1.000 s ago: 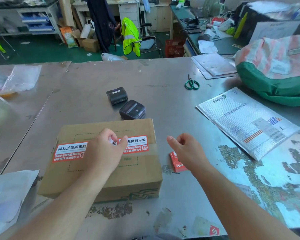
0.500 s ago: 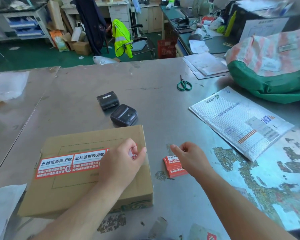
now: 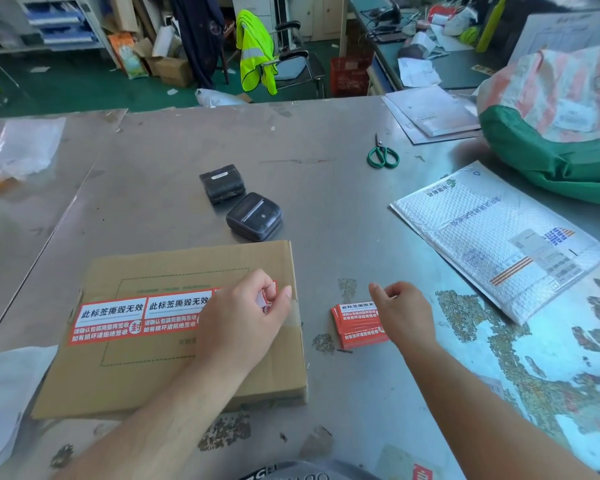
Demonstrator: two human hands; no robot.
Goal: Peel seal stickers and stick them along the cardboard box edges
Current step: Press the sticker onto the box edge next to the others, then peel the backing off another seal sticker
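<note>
A flat cardboard box [image 3: 187, 265] lies on the metal table in front of me. Two red-and-white seal stickers [image 3: 108, 318] [image 3: 177, 311] are stuck in a row across its top. A third sticker [image 3: 274, 285] continues toward the box's right edge, mostly hidden under my left hand [image 3: 243, 323], whose thumb and fingers pinch its end. To the right of the box sits a small stack of red stickers [image 3: 357, 327]. My right hand [image 3: 402, 313] rests at that stack's right side, fingers loosely curled, gripping nothing I can see.
Two small black label printers [image 3: 222, 181] [image 3: 255, 214] sit just behind the box. Green-handled scissors [image 3: 381, 155] lie further back. A white bubble mailer [image 3: 499, 237] and a green-and-striped sack [image 3: 551, 133] fill the right side. A plastic bag [image 3: 0, 393] lies at left.
My left hand has slid right along the sticker row to the box's right edge. My right hand has come down from the air onto the sticker stack.
</note>
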